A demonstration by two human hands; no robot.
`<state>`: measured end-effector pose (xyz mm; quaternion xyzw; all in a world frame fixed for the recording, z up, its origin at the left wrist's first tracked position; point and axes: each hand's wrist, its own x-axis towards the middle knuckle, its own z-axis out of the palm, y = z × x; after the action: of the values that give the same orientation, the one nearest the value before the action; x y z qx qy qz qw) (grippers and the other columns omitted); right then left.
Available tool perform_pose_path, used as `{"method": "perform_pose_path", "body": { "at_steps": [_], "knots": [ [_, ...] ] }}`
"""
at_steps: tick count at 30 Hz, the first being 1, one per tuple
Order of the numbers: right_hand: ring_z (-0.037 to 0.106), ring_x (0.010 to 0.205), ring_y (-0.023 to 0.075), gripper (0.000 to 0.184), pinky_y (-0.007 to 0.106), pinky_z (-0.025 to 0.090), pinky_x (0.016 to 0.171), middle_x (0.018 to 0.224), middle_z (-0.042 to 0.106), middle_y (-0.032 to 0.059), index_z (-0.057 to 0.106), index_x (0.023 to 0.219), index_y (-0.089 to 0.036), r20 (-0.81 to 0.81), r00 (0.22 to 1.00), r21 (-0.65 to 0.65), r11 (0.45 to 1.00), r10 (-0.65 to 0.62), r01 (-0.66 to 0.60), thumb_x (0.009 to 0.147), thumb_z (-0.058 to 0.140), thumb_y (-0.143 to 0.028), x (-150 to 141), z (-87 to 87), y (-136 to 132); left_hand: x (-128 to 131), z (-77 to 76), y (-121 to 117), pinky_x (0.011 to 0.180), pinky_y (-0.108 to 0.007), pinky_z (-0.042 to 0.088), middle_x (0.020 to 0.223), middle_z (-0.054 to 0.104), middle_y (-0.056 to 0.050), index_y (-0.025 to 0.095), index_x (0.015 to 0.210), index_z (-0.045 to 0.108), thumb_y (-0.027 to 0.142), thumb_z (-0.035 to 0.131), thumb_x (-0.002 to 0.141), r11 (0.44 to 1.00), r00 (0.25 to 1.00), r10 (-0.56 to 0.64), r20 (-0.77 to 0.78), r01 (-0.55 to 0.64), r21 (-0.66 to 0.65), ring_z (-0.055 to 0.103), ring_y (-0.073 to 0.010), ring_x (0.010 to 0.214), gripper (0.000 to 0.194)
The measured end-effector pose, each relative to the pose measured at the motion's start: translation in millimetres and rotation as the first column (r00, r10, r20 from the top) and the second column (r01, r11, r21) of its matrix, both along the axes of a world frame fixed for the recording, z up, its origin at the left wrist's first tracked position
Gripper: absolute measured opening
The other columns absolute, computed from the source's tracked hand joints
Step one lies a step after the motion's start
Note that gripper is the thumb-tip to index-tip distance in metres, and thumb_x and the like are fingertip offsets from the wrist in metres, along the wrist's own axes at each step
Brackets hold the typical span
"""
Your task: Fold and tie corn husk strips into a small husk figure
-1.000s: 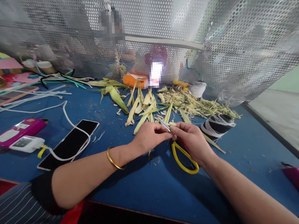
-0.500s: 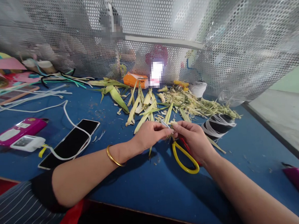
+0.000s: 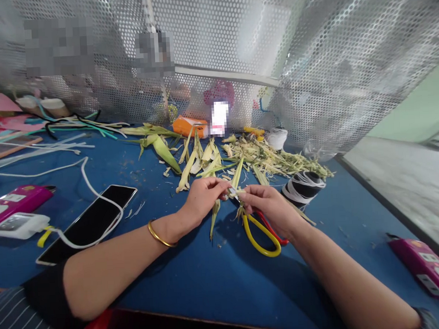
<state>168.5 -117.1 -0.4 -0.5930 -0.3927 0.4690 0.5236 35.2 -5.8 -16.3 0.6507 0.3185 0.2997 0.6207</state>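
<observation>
My left hand [image 3: 203, 198] is closed in a pinch at the middle of the blue table. Its fingertips are on a small pale piece of corn husk [image 3: 236, 193]. My right hand [image 3: 267, 203] pinches the other side of that piece between thumb and forefinger. A narrow whitish strip shows between the fingertips; its kind is unclear. Scissors with one yellow and one red handle [image 3: 264, 253] are below my right hand, their blades hidden. A green-tipped husk strip [image 3: 215, 217] points down under my left hand.
Corn husks [image 3: 186, 173] and a heap of shredded husk [image 3: 270, 154] lie behind my hands. A thread spool [image 3: 302, 188] stands right. A phone [image 3: 93, 220], white cable and purple device [image 3: 21, 204] lie left; another purple device [image 3: 427, 269] lies right. A perforated screen [image 3: 213, 42] stands behind.
The view has turned slightly right, so things sit further left. My fingertips are slightly further apart, and more of the husk strip under my left hand shows.
</observation>
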Motion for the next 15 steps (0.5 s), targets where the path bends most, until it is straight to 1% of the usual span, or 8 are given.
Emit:
{"method": "perform_pose_path", "body": {
  "at_steps": [2,4,5,7,9,10,13,15],
  "knots": [
    [0.046,0.05,0.0074,0.035,0.023,0.037,0.053,0.054,0.053,-0.005,0.059,0.063,-0.017,0.003,0.994,-0.038,0.993,0.112,-0.111,0.068,0.079,-0.045,3,5.4,-2,0,-2.3,3,0.064,-0.025,0.048,0.07,0.066,-0.003,0.016,0.073,0.07,0.034,0.066,0.075,1.0,1.0,0.007,0.014,-0.008,0.019,0.058,-0.0116,0.062,0.019],
    [0.048,0.048,0.0072,0.032,0.023,0.04,0.051,0.053,0.054,-0.0049,0.061,0.066,-0.016,-0.034,0.993,-0.026,0.993,0.115,-0.116,0.067,0.08,-0.042,13,13.3,-3,0,-3.1,4,0.063,-0.024,0.048,0.069,0.066,-0.002,0.015,0.075,0.071,0.033,0.067,0.074,0.999,0.999,0.014,0.029,-0.015,0.029,0.057,-0.0113,0.062,0.019],
    [0.049,0.047,0.0073,0.03,0.022,0.041,0.051,0.054,0.055,-0.0047,0.062,0.068,-0.016,-0.064,0.997,0.011,0.999,0.053,-0.052,0.067,0.081,-0.04,21,18.1,-4,0,-2.8,4,0.062,-0.024,0.047,0.069,0.066,-0.002,0.015,0.075,0.071,0.032,0.067,0.074,0.999,0.999,0.014,0.037,-0.016,0.035,0.057,-0.011,0.061,0.018],
    [0.054,0.05,0.0081,0.027,0.021,0.046,0.052,0.059,0.06,-0.0029,0.064,0.071,-0.017,-0.14,0.974,0.128,0.972,-0.179,0.197,0.067,0.082,-0.036,42,28.6,-4,0,-1.1,4,0.061,-0.024,0.047,0.067,0.064,-0.001,0.014,0.075,0.071,0.031,0.066,0.075,0.998,0.999,0.014,0.045,-0.016,0.054,0.056,-0.0104,0.059,0.017],
    [0.057,0.056,0.0076,0.022,0.021,0.051,0.057,0.077,0.068,0.0002,0.063,0.075,-0.018,-0.281,0.864,0.23,0.845,-0.417,0.482,0.069,0.079,-0.032,65,38.3,-5,-1,1.6,4,0.061,-0.023,0.046,0.066,0.064,-0.001,0.014,0.075,0.071,0.028,0.065,0.075,0.997,0.999,0.012,0.038,-0.015,0.077,0.055,-0.0101,0.058,0.015],
    [0.059,0.059,0.0079,0.02,0.021,0.053,0.059,0.083,0.069,0.0027,0.062,0.073,-0.018,-0.327,0.814,0.227,0.796,-0.48,0.561,0.073,0.076,-0.033,73,41.8,-6,-1,3.3,4,0.061,-0.023,0.046,0.065,0.063,-0.001,0.014,0.075,0.072,0.027,0.065,0.075,0.996,0.999,0.015,0.031,-0.018,0.085,0.056,-0.0101,0.058,0.015],
    [0.062,0.06,0.011,0.019,0.025,0.054,0.056,0.09,0.071,0.0071,0.061,0.074,-0.018,-0.283,0.756,0.238,0.72,-0.591,0.652,0.075,0.071,-0.034,80,42.8,-15,-5,9.8,11,0.061,-0.024,0.046,0.062,0.063,-0.001,0.014,0.072,0.071,0.026,0.065,0.075,0.994,0.999,0.043,0.019,-0.044,0.105,0.056,-0.0103,0.057,0.014],
    [0.063,0.061,0.0135,0.025,0.028,0.053,0.057,0.091,0.071,0.0054,0.065,0.085,-0.019,-0.136,0.773,0.298,0.718,-0.62,0.629,0.069,0.077,-0.034,67,34.7,-26,-8,15.4,17,0.061,-0.024,0.045,0.061,0.063,-0.001,0.014,0.068,0.07,0.026,0.065,0.075,0.99,0.997,0.068,0.035,-0.071,0.125,0.056,-0.0104,0.056,0.014]
  ]
}}
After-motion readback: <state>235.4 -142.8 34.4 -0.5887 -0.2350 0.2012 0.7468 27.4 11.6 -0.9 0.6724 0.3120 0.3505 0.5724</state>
